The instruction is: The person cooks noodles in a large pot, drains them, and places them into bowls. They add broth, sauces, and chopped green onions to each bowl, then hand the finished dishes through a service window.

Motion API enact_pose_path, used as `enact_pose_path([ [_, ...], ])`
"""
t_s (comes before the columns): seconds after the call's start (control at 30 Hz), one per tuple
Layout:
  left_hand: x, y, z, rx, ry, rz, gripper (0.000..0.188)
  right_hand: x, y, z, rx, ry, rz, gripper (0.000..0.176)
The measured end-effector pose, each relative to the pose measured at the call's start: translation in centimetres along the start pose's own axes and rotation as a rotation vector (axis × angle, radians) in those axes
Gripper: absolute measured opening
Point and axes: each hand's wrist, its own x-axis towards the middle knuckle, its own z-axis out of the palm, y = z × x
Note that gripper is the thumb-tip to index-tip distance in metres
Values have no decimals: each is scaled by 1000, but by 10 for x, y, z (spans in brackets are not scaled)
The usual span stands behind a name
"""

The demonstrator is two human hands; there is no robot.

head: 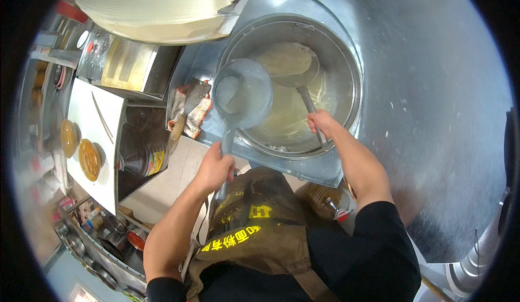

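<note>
My left hand [215,167] grips the handle of a large round metal ladle [254,99], whose bowl overlaps the left rim of a wide cooking pot [358,84]. In my right hand [323,124] is the handle of a round skimmer [307,76]. A pale clump of noodles [286,58] lies on the skimmer, toward the far side of the pot. Cloudy yellowish water [280,127] fills the pot's lower part, with loose noodle strands in it. The ladle hides part of the pot's left wall.
Left of the pot, a wooden-handled scraper [191,105] lies on a stained cloth [201,117]. Two bowls [90,160] stand on a white tabletop [95,196]. A metal counter [422,99] spreads to the right. A large pale ribbed lid-like object [158,5] is at upper left.
</note>
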Motion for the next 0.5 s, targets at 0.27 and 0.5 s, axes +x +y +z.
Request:
enact_pose_path([
  [0.27,79,5,29,804,495,273,41,12,14,14,-255,69,-9,23],
  [0.5,42,3,13,406,283,216,41,-6,-4,19,112,-126,-42,23],
])
